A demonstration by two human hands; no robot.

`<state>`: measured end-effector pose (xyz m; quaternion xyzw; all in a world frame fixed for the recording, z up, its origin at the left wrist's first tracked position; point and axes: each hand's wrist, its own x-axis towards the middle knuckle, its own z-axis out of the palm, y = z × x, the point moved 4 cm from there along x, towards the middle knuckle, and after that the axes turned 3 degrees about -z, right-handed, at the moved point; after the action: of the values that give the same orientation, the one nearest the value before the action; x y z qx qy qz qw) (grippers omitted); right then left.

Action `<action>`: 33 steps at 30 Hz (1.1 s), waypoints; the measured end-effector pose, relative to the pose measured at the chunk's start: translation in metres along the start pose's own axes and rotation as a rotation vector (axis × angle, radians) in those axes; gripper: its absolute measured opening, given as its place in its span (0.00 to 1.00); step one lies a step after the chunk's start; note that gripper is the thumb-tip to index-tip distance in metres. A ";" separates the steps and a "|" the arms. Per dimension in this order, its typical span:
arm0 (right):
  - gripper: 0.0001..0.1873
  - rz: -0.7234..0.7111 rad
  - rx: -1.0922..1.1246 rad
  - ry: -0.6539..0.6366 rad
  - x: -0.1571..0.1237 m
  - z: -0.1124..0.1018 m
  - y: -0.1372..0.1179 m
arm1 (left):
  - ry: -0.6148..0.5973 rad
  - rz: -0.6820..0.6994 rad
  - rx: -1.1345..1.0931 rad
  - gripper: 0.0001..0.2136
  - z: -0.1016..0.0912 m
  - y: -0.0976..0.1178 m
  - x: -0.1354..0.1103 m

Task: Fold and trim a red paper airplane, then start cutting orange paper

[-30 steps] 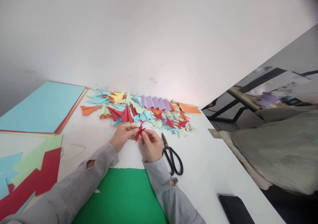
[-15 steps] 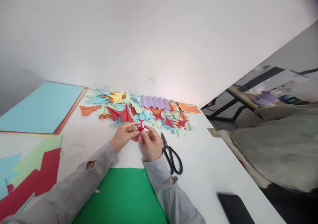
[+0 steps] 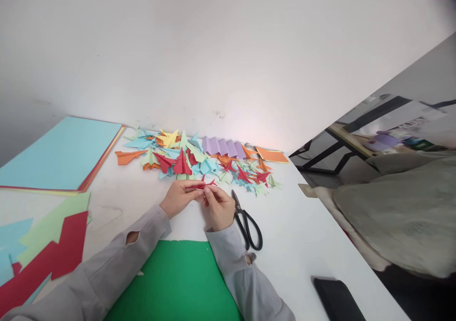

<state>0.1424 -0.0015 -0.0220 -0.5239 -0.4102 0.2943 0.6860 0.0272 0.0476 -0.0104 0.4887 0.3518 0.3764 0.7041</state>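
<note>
A white wall [image 3: 228, 64] fills the upper half of the frame, and below it a white table [image 3: 295, 235] spreads across the middle and bottom. A grey-green cloth [image 3: 399, 212] bulges at the right edge. A green sheet [image 3: 178, 278] lies at the bottom centre, partly under the grey sleeves [image 3: 238, 259]. At the left is a stack of coloured paper [image 3: 64, 155], light blue on top; cut red paper [image 3: 69, 245] lies below it, in the lower left. A heap of small folded papers [image 3: 182, 163] runs across the centre, with a pleated purple strip [image 3: 223, 147] at its back. A black flat object [image 3: 338, 297] sits at the lower right. Near the centre, the left hand [image 3: 178, 198] and right hand [image 3: 221, 209] meet, fingers of both pinched on one piece. Black-handled scissors [image 3: 238, 210] lie just beside the right hand. Smallest, the red folded paper [image 3: 210, 184] is between the fingertips, in front of the heap, mostly hidden.
</note>
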 end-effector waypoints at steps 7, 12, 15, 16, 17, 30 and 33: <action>0.09 -0.027 -0.048 0.024 0.000 -0.001 -0.005 | -0.064 0.063 0.116 0.12 0.001 0.003 -0.001; 0.08 -0.076 -0.089 0.012 0.002 -0.003 -0.007 | -0.036 0.088 0.197 0.11 -0.002 0.000 0.001; 0.07 -0.130 -0.129 -0.023 0.002 -0.003 -0.008 | 0.009 0.115 0.228 0.12 -0.005 -0.001 0.002; 0.08 -0.150 -0.148 -0.040 0.002 -0.003 -0.008 | 0.024 0.125 0.228 0.13 -0.005 -0.002 0.003; 0.08 -0.167 -0.168 -0.058 0.002 -0.002 -0.009 | 0.037 0.133 0.220 0.14 -0.005 -0.002 0.003; 0.08 -0.192 -0.267 -0.073 -0.001 -0.002 -0.007 | 0.018 0.126 0.113 0.25 0.003 0.007 -0.002; 0.07 -0.100 -0.222 -0.031 0.000 -0.003 -0.003 | 0.015 0.169 0.127 0.25 0.003 0.008 -0.003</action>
<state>0.1450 -0.0041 -0.0193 -0.5711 -0.4765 0.2205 0.6310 0.0274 0.0456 -0.0020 0.5574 0.3378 0.4150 0.6348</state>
